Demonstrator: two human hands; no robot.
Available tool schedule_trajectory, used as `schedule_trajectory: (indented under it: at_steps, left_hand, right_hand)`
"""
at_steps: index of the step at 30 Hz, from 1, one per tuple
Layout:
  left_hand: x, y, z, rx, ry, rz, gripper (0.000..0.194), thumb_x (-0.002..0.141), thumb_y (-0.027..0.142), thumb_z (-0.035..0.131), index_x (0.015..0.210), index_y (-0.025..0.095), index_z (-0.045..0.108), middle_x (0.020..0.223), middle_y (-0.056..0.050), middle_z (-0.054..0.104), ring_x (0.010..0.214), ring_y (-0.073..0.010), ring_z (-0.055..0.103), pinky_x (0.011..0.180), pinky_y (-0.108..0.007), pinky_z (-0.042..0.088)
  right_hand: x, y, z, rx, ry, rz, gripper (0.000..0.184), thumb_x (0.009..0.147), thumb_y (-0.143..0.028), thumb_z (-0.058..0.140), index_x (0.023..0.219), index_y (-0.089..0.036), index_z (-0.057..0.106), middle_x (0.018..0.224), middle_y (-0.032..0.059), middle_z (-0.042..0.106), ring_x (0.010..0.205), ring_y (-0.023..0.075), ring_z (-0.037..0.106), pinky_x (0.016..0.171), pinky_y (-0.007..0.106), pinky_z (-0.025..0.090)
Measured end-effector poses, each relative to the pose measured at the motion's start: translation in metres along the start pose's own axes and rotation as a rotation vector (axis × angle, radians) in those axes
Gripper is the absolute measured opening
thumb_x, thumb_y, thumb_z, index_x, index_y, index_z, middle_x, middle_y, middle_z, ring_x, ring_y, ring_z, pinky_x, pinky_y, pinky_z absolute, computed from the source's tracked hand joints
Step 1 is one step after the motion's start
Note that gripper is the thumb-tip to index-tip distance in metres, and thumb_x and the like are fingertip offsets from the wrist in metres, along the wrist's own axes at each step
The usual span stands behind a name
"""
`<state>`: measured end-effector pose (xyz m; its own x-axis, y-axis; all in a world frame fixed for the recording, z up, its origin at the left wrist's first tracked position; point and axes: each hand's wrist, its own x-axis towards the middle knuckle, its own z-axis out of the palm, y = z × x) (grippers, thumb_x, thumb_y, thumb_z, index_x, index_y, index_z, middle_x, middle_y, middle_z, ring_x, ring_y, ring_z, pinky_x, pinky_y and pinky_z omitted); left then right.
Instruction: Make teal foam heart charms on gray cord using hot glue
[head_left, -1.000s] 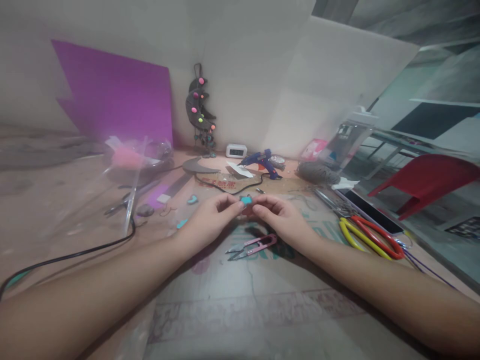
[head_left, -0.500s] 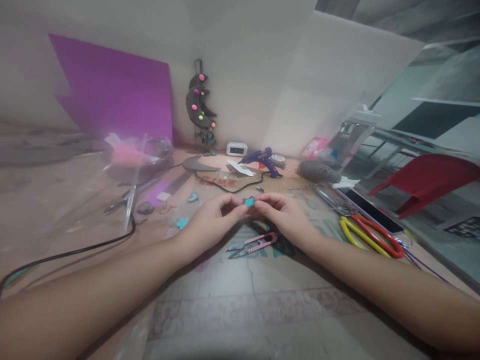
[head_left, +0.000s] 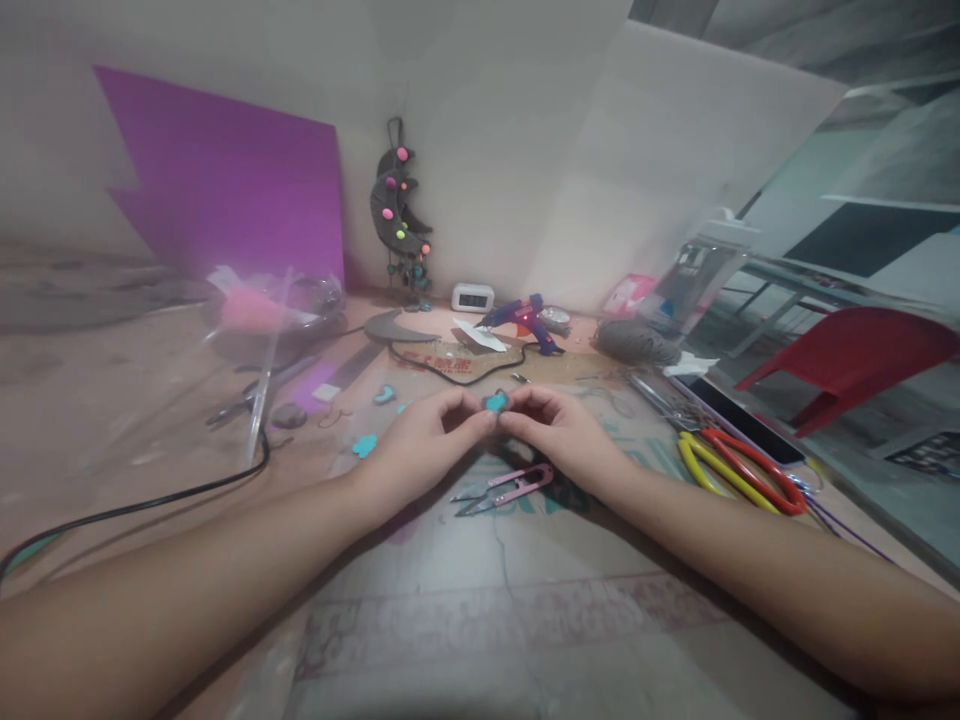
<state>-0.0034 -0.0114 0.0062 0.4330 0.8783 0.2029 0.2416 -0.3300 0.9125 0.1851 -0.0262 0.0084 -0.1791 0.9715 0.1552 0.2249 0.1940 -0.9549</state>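
A small turquoise piece (head_left: 496, 402), perhaps a felt cutout, is pinched between the fingertips of both hands above the work surface. My left hand (head_left: 448, 425) grips its left side and my right hand (head_left: 546, 420) its right side; both are closed. Just below them lie pink-handled thread snips (head_left: 506, 488), blades pointing left. To the left of my left hand rests a turquoise flower shape (head_left: 365, 446), with a turquoise and grey crescent (head_left: 385, 395) farther back.
A blue glue gun (head_left: 527, 322) stands behind the hands near a white digital clock (head_left: 472, 297). Red-and-yellow-handled scissors (head_left: 739, 470), a phone (head_left: 739, 418) and grey yarn (head_left: 637, 343) lie right. A black cable (head_left: 150, 503) crosses the left. A moon hanging (head_left: 397, 215) is on the wall.
The turquoise piece has turned slightly and shows more of its face between my fingertips. My right thumb has shifted a little lower. The rest of the table looks the same.
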Motion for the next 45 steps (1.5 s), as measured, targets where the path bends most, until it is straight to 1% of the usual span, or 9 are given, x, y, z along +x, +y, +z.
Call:
schedule_trajectory:
  at_steps: [9,16,20,25,30,36,39,42,45]
  left_hand:
    - [0.002,0.001,0.0,-0.008,-0.038,-0.017,0.028,0.088,0.04,0.055,0.071,0.018,0.049,0.068,0.004,0.047,0.067,-0.0132,0.046,0.061,-0.026,0.033]
    - [0.0,-0.001,0.001,0.018,-0.06,-0.003,0.028,0.089,0.041,0.055,0.074,0.018,0.052,0.072,0.003,0.052,0.071,-0.0148,0.051,0.065,-0.027,0.037]
    - [-0.001,-0.007,0.001,-0.005,-0.048,0.012,0.018,0.09,0.033,0.057,0.101,0.02,0.057,0.089,-0.001,0.064,0.086,-0.0187,0.061,0.077,-0.031,0.045]
    - [0.001,-0.011,0.002,-0.045,-0.059,0.043,0.041,0.094,0.024,0.049,0.135,0.024,0.044,0.123,-0.007,0.062,0.108,-0.0197,0.061,0.094,-0.036,0.046]
    - [0.002,-0.007,0.003,-0.093,-0.118,0.092,0.031,0.093,0.024,0.051,0.123,0.019,0.057,0.116,-0.007,0.067,0.105,-0.0197,0.063,0.092,-0.033,0.049]
    - [0.002,-0.003,0.001,-0.009,-0.043,0.052,0.018,0.091,0.027,0.051,0.094,0.016,0.065,0.095,-0.004,0.07,0.092,-0.0203,0.064,0.085,-0.033,0.049]
    - [0.001,-0.005,0.003,-0.026,-0.017,0.055,0.021,0.088,0.021,0.051,0.105,0.017,0.063,0.103,-0.005,0.069,0.098,-0.0201,0.064,0.089,-0.033,0.049]
    - [0.001,-0.008,0.004,-0.073,-0.057,0.071,0.046,0.082,0.014,0.055,0.128,0.021,0.054,0.125,-0.006,0.063,0.116,-0.0203,0.059,0.099,-0.033,0.046]
    - [0.001,-0.008,0.005,-0.115,-0.138,0.094,0.044,0.084,0.021,0.061,0.128,0.022,0.055,0.128,-0.006,0.063,0.117,-0.0206,0.059,0.101,-0.032,0.045]
  right_hand:
    - [-0.001,-0.006,0.0,0.02,0.007,0.05,0.011,0.076,-0.029,0.07,0.081,-0.019,0.067,0.076,-0.0026,0.065,0.068,0.0097,0.058,0.068,0.024,0.047]
    - [-0.001,-0.005,-0.001,-0.002,0.027,0.034,0.014,0.076,-0.031,0.071,0.081,-0.019,0.066,0.078,-0.0009,0.065,0.07,0.0114,0.058,0.069,0.025,0.046]
    - [-0.003,-0.005,-0.002,0.006,0.0,-0.002,0.018,0.079,-0.036,0.069,0.08,-0.019,0.063,0.075,-0.0013,0.062,0.07,0.0118,0.056,0.069,0.026,0.045]
    - [-0.006,-0.006,-0.002,-0.047,-0.053,-0.033,0.019,0.084,-0.037,0.064,0.081,-0.019,0.062,0.076,-0.0003,0.06,0.07,0.0119,0.055,0.067,0.025,0.043]
    - [-0.009,-0.007,-0.002,-0.162,-0.071,-0.1,0.017,0.085,-0.035,0.061,0.081,-0.019,0.062,0.079,0.0007,0.061,0.071,0.0127,0.055,0.064,0.026,0.043]
    - [-0.008,-0.008,-0.002,-0.245,0.026,-0.091,0.016,0.084,-0.035,0.059,0.082,-0.019,0.061,0.076,0.0002,0.061,0.07,0.0134,0.055,0.064,0.026,0.042]
    - [-0.008,-0.009,-0.002,-0.24,0.034,-0.089,0.016,0.084,-0.035,0.059,0.081,-0.019,0.061,0.076,-0.0003,0.06,0.069,0.013,0.054,0.064,0.026,0.042]
    - [-0.009,-0.009,-0.001,-0.225,0.002,-0.102,0.017,0.085,-0.035,0.059,0.08,-0.019,0.06,0.076,-0.0001,0.06,0.069,0.0129,0.054,0.064,0.026,0.042]
    - [-0.01,-0.011,-0.001,-0.221,-0.008,-0.12,0.016,0.086,-0.034,0.059,0.081,-0.019,0.061,0.079,0.0007,0.061,0.071,0.0132,0.054,0.066,0.026,0.043]
